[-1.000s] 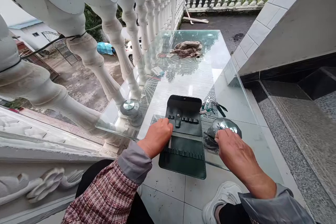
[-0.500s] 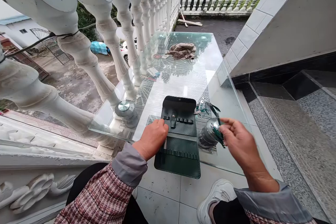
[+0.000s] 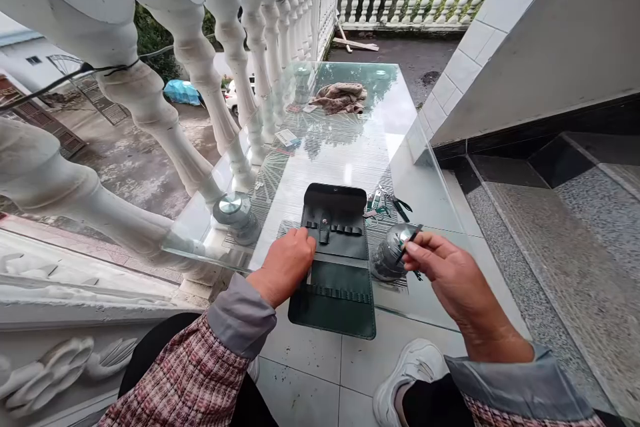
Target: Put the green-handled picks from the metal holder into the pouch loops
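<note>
A dark green manicure case lies unfolded near the front edge of the glass table, its rows of elastic loops looking bare. My left hand is closed on the case's left edge, fingertips curled over it. Right of the case, my right hand pinches a small, slim dark tool between thumb and fingers, above a table leg's round metal cap; its exact kind is unclear. Several small metal and green tools lie heaped beyond that hand, beside nippers with dark green handles.
The glass table stands between a white balustrade and granite steps. A crumpled brown cloth rests at its far end, and a small card lies on the left. Below is my white shoe.
My right hand has shifted slightly left with the slim tool, which has turned to a different slant. My left hand still holds the case edge. The whole view has drifted a little.
</note>
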`<act>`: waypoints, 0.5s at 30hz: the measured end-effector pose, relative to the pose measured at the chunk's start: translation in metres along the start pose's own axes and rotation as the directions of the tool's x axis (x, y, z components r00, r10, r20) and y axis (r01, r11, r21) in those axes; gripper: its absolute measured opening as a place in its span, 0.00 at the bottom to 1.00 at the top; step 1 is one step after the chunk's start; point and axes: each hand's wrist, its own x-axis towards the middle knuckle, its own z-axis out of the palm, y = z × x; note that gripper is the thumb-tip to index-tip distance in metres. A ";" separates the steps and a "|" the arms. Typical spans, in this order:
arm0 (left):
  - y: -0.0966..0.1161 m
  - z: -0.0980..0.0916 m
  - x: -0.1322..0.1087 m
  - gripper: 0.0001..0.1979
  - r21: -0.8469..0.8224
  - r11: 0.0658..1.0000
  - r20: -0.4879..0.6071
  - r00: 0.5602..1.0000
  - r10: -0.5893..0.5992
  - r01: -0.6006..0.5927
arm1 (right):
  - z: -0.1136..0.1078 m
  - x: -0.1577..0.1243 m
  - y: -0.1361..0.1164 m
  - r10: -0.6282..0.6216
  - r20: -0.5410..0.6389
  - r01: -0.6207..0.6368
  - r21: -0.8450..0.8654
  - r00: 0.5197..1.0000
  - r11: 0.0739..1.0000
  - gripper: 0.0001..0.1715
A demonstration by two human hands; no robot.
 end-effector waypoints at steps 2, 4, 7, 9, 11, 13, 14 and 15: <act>0.001 -0.001 0.000 0.08 0.007 1.000 0.008 1.000 0.003 -0.003 | 0.013 -0.003 0.002 0.014 0.113 -0.010 -0.041 0.993 0.999 0.17; 0.001 -0.002 -0.001 0.08 0.009 1.000 0.012 1.000 0.002 -0.002 | 0.027 -0.005 0.004 0.044 0.191 -0.032 -0.067 0.981 0.997 0.17; 0.002 -0.001 -0.001 0.08 0.004 1.000 -0.001 1.000 0.002 -0.002 | 0.048 -0.008 0.007 0.078 0.237 -0.064 -0.067 0.968 0.996 0.20; 0.002 0.001 -0.001 0.07 -0.007 1.000 -0.010 1.000 0.009 -0.009 | 0.061 -0.009 0.010 0.069 0.246 -0.054 -0.067 0.967 0.996 0.24; 0.002 0.003 0.000 0.06 -0.019 1.000 -0.020 1.000 0.014 -0.014 | 0.072 -0.010 0.012 0.052 0.255 -0.032 -0.081 0.965 0.996 0.29; 0.001 0.005 0.000 0.06 -0.020 1.000 -0.036 0.999 0.023 -0.024 | 0.080 -0.011 0.013 0.039 0.262 -0.014 -0.097 0.964 0.995 0.32; 0.001 0.007 -0.001 0.06 -0.016 0.999 -0.046 0.999 0.028 -0.029 | 0.083 -0.011 0.014 0.035 0.267 -0.007 -0.104 0.963 0.995 0.32; 0.001 0.008 -0.001 0.06 -0.012 0.999 -0.054 0.998 0.032 -0.033 | 0.085 -0.011 0.014 0.032 0.275 -0.001 -0.114 0.961 0.994 0.31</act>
